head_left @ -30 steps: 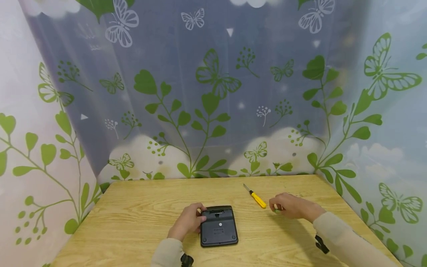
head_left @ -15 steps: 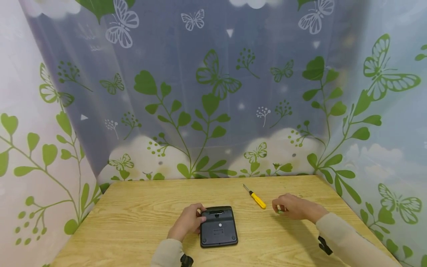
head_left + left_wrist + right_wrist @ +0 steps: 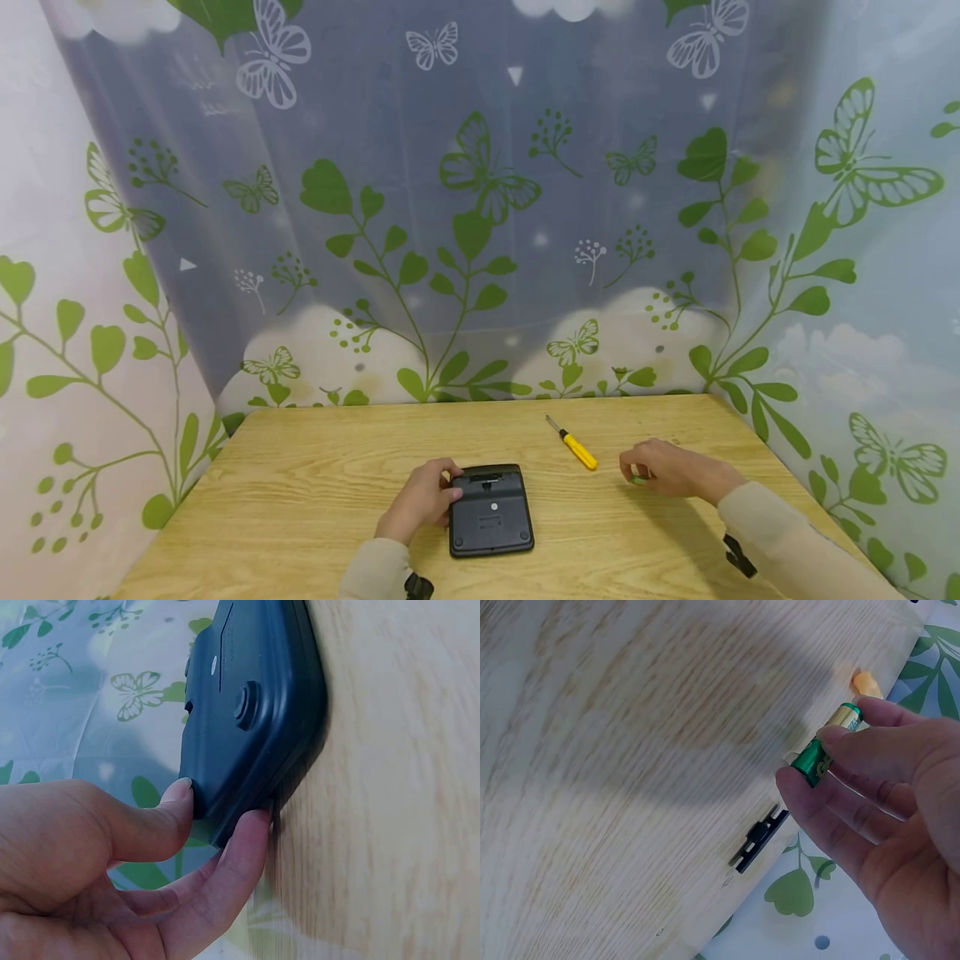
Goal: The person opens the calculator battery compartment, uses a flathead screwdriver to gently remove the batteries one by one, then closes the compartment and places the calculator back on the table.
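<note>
A black calculator (image 3: 491,529) lies underside up on the wooden table, its battery slot (image 3: 486,477) uncovered near the far edge. My left hand (image 3: 420,500) pinches its far left corner, thumb on top and fingers against the side; the left wrist view shows this grip on the calculator (image 3: 255,742) up close. Off to the right, above the table, my right hand (image 3: 667,468) holds a small green and gold battery (image 3: 829,746) between thumb and fingers. Below those fingers in the right wrist view, a small black battery cover (image 3: 759,838) lies on the table.
A screwdriver with a yellow handle (image 3: 579,450) lies between the calculator and my right hand, its tip pointing away to the left. Patterned curtains (image 3: 480,250) hang behind the table (image 3: 322,467) and on both sides.
My right hand has drifted a little to the right with the battery, farther from the screwdriver. My left hand and the calculator have stayed in place.
</note>
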### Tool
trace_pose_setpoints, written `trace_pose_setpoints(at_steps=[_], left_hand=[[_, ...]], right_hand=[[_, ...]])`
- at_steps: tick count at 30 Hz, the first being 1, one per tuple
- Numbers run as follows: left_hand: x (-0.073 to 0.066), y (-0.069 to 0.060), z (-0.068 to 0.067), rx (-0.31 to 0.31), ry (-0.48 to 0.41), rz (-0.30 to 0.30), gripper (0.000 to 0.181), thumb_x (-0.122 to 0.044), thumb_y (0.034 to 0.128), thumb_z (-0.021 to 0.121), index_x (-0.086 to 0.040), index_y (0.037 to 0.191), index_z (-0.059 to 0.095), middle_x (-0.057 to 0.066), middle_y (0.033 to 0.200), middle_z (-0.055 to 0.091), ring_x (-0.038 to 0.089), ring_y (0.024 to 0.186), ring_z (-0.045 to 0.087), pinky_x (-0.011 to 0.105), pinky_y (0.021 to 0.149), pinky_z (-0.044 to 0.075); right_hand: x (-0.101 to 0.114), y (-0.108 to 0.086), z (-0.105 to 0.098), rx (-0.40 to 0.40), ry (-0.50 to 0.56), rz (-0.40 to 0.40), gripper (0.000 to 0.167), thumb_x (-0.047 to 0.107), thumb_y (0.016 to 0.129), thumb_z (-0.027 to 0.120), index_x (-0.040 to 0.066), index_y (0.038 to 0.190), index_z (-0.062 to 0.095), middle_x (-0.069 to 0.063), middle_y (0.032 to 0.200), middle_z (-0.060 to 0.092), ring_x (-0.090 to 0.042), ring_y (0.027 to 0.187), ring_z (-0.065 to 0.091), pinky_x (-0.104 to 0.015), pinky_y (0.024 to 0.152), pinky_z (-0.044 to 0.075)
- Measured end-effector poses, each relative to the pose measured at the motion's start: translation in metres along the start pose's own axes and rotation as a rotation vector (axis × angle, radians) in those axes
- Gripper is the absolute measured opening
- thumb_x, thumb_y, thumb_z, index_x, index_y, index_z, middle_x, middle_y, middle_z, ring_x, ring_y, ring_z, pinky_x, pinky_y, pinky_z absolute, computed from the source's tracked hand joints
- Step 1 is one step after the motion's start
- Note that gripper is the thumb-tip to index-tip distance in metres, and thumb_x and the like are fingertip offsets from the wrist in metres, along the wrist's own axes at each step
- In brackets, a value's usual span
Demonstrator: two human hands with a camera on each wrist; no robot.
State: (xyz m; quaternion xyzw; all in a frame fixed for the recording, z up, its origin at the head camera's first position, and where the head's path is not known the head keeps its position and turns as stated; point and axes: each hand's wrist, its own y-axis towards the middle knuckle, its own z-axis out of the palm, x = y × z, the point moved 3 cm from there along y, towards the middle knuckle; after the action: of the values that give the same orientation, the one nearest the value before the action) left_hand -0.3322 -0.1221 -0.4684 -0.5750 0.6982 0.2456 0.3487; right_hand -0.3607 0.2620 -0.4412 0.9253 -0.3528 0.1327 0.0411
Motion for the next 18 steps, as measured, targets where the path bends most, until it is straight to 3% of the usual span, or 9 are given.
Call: trace_pose_setpoints(at_steps=[18], left_hand=[[-0.0008, -0.0008, -0.0004, 0.006, 0.012, -0.006, 0.024, 0.0, 0.0989, 0.065, -0.003, 0.123, 0.065, 0.017, 0.1, 0.065, 0.021, 0.074, 0.067, 0.034, 0.058, 0.062]], right_hand=[[-0.005, -0.0093, 0.0005, -0.01, -0.026, -0.023, 0.031, -0.015, 0.086, 0.068, 0.015, 0.096, 0.064, 0.001, 0.08, 0.059, -0.002, 0.071, 0.041, -0.022, 0.063, 0.04]])
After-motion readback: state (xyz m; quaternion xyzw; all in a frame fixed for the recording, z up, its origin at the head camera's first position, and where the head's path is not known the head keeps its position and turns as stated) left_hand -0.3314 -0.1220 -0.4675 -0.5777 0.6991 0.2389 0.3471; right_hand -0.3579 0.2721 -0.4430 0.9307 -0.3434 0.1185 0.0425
